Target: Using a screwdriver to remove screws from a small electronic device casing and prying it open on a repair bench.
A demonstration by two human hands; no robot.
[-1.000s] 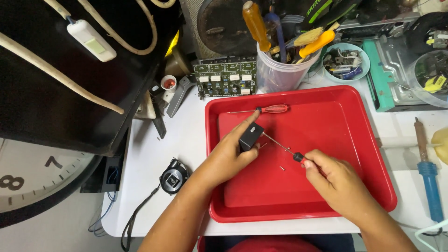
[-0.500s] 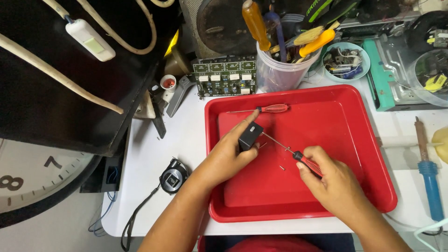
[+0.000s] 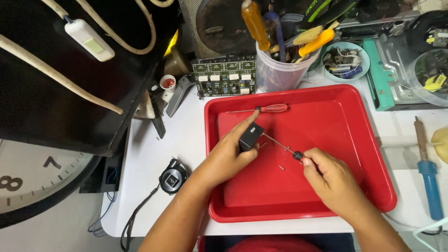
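The left hand (image 3: 226, 156) is closed around a small black box (image 3: 250, 136), thumb and fingers clamping its sides and the index finger stretched up along its far edge; the box is held just above the floor of the red tray (image 3: 368, 140), in the tray's left half. The right hand (image 3: 331, 179) is closed on the handle of a thin screwdriver (image 3: 280, 143), whose shaft runs up and left until its tip meets the right face of the box. Whether the tip is seated in a screw head cannot be told. The box appears shut, with no cover or half seen apart from it. One tiny loose part, possibly a screw (image 3: 281, 167), lies on the tray floor between the two hands, which suggests that at least one fastener is already out; this is a judgement, as the part is too small to identify. Work on the box therefore appears to be at an early to middle stage: driving at the side is in hand, and opening the case remains. A second, red-handled screwdriver (image 3: 273, 108) lies untouched near the far tray wall. A tool cup (image 3: 275, 72) and a circuit board (image 3: 225, 77) stand on the bench (image 3: 186, 135) beyond the tray.
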